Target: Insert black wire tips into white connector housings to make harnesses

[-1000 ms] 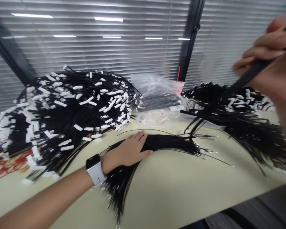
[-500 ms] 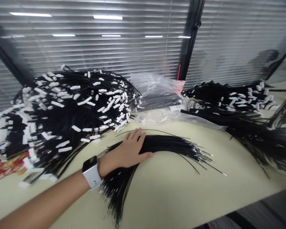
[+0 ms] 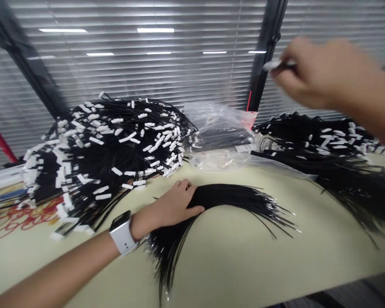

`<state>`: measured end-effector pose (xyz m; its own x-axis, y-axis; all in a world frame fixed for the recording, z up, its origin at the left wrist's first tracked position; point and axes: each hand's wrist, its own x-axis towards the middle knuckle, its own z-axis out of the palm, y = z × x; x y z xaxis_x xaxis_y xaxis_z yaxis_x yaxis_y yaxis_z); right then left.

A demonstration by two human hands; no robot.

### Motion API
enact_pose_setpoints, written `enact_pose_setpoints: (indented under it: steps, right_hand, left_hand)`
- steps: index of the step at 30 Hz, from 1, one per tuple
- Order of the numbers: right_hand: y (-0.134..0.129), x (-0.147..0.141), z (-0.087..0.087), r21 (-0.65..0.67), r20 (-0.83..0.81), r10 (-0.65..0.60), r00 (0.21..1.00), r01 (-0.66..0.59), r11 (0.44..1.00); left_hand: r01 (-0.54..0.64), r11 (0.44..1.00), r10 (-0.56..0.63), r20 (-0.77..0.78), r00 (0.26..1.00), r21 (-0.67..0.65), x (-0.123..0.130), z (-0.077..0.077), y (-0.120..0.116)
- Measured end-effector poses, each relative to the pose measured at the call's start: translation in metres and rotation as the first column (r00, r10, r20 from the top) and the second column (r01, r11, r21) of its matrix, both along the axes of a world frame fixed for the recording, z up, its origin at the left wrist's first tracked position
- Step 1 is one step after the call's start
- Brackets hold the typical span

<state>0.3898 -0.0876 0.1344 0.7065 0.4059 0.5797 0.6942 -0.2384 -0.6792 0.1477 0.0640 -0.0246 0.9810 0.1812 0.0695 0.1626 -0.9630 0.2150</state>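
Grey slatted blinds [image 3: 147, 72] fill the far side of my feed, behind a pale cream desk [image 3: 244, 265] carrying two big heaps of black cables tagged with white labels: the larger heap [image 3: 115, 145] on the left, the smaller heap [image 3: 324, 143] on the right, and a clear plastic bag [image 3: 218, 141] of black cables between them. Nearer the desk's edge, apart from both heaps, lies an arched bundle of bare black wires [image 3: 231, 201]. My left hand [image 3: 170, 209] rests palm down on that bundle, its fingers [image 3: 184, 185] slightly spread and not gripping. My right hand [image 3: 321, 72], blurred, is raised above the smaller heap, its fingers [image 3: 285, 81] pinched narrowly on a thin cable [image 3: 284, 65] with a white tip. A white-strapped smartwatch [image 3: 122, 231] sits on my left wrist, and red cord loops [image 3: 22, 218] lie on the desk at far left.
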Motion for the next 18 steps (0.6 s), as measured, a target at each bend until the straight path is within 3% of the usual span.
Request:
enact_pose_setpoints:
  steps: [1,2,3,5,6,7,9,14,16,18]
  right_hand:
    - [0.014,-0.008,-0.005,-0.17,0.233,0.089,0.968,-0.05,0.984]
    - [0.028,-0.02,-0.013,-0.392,0.403,0.283,0.87,-0.116,0.913]
    - [0.042,-0.033,-0.022,-0.55,0.443,0.484,0.754,-0.198,0.811]
    - [0.07,-0.061,-0.045,-0.66,0.359,0.675,0.645,-0.336,0.672]
    - [0.083,-0.074,-0.057,-0.725,0.256,0.793,0.553,-0.433,0.535]
    - [0.094,-0.086,-0.069,-0.775,0.121,0.889,0.442,-0.518,0.363]
    - [0.113,-0.102,-0.09,-0.787,-0.014,0.942,0.335,-0.585,0.197]
    - [0.137,-0.11,-0.114,-0.722,-0.208,0.953,0.22,-0.692,0.002]
    - [0.14,-0.112,-0.117,-0.694,-0.272,0.945,0.181,-0.717,-0.062]
    - [0.14,-0.117,-0.121,-0.668,-0.312,0.938,0.151,-0.737,-0.104]
  left_hand:
    - [0.004,1.0,-0.004,0.006,1.0,0.007,-0.001,-0.002,-0.003]
    - [0.009,1.0,-0.009,0.008,1.0,0.012,-0.002,-0.003,-0.005]
    - [0.013,1.0,-0.013,0.005,1.0,0.015,-0.003,-0.004,-0.006]
    - [0.022,1.0,-0.022,-0.014,1.0,0.011,-0.006,-0.004,-0.007]
    - [0.023,1.0,-0.022,-0.027,0.999,0.005,-0.008,-0.001,-0.007]
    - [0.021,1.0,-0.021,-0.04,0.999,-0.003,-0.011,0.002,-0.007]
    - [0.021,0.999,-0.023,-0.058,0.998,-0.03,-0.021,0.013,-0.008]
    - [0.09,0.983,-0.095,-0.024,0.995,-0.163,-0.058,0.044,-0.007]
    - [-0.041,0.982,0.055,0.077,0.996,-0.182,-0.07,0.049,-0.002]
    - [-0.198,0.955,0.244,0.205,0.948,-0.222,-0.077,0.045,0.007]
